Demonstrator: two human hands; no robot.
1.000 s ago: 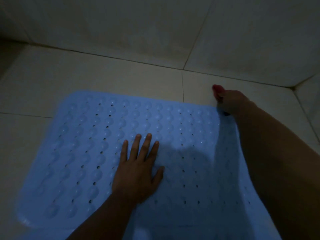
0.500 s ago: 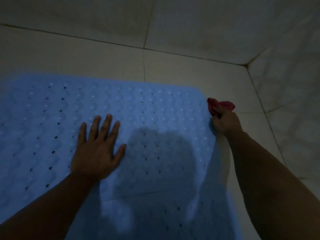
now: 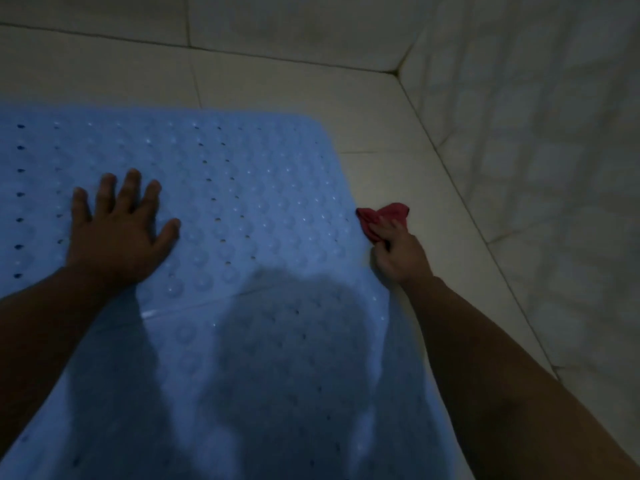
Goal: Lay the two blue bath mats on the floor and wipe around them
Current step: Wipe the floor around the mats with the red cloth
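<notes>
Two blue bath mats with bumps and small holes lie flat on the pale tiled floor. The far mat (image 3: 242, 188) meets the near mat (image 3: 277, 375) along a seam across the middle of the view. My left hand (image 3: 117, 233) rests flat on the far mat with its fingers spread. My right hand (image 3: 398, 251) grips a red cloth (image 3: 381, 214) and holds it on the floor tiles right against the far mat's right edge. A dark shadow falls over the near mat.
Tiled walls (image 3: 536, 168) rise close on the right and at the back, meeting in a corner at the upper right. A narrow strip of bare floor (image 3: 433, 188) runs between the mats' right edge and the right wall.
My right hand has drawn the red cloth nearer along the mat's right edge. The view has swung to the right. My left hand stays flat on the far mat.
</notes>
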